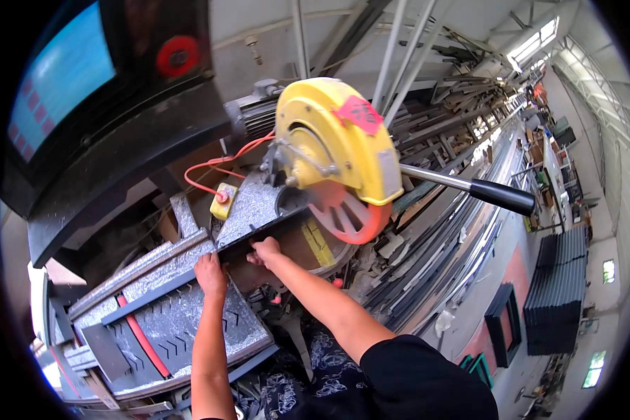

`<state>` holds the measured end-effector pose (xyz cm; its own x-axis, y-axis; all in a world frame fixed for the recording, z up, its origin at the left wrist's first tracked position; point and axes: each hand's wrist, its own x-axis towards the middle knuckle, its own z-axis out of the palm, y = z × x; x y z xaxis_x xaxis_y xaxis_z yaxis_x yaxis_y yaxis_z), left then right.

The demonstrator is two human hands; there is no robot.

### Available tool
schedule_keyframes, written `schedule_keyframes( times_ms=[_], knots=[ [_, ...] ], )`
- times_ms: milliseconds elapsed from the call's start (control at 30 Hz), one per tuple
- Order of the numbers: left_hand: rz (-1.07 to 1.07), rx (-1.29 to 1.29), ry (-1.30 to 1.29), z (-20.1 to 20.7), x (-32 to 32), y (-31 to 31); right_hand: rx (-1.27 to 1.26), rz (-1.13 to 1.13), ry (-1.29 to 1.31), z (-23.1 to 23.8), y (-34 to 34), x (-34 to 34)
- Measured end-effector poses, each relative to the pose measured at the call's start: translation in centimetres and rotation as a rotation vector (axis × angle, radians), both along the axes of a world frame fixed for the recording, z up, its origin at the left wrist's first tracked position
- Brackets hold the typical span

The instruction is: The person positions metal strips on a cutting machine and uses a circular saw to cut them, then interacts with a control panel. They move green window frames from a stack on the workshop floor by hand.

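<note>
One grey bar [149, 297] lies diagonally, centre-left of the frame. Left hand [211, 273]: fingers bent at the bar; grip cannot be determined. Right hand [264, 251]: fingers curled, frame centre, below the yellow saw guard [322, 126]; hold cannot be determined.

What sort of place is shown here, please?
It looks like a fabrication workshop, probably for metal profiles: a yellow-guarded circular saw, many long bars piled nearby, and stacked dark panels.

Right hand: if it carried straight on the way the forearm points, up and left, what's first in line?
The dark bar, just ahead of the right hand; contact already looks possible, but depth is unclear. The saw blade lies off to the right.
</note>
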<state>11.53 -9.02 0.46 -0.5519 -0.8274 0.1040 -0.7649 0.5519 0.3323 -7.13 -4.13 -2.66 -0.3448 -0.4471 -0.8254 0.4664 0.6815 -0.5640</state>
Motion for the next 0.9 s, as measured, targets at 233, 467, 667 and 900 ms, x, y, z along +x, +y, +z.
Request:
schedule_keyframes(
  times_ms=[233,467,667,900],
  knots=[
    [0.065,-0.002,-0.042,1.0,1.1,-0.3,-0.549,0.450,-0.012,17.4,6.7,-0.1],
    [0.050,0.033,-0.157,0.7,-1.1,-0.4,-0.852,0.434,1.695,51.0,18.4,-8.7],
    [0.054,0.041,-0.129,0.5,0.9,-0.6,-0.065,1.152,1.572,56.1,14.3,-14.2],
    [0.068,-0.034,-0.062,0.2,0.9,-0.4,-0.156,1.084,1.373,52.5,17.9,-14.0]
  ],
)
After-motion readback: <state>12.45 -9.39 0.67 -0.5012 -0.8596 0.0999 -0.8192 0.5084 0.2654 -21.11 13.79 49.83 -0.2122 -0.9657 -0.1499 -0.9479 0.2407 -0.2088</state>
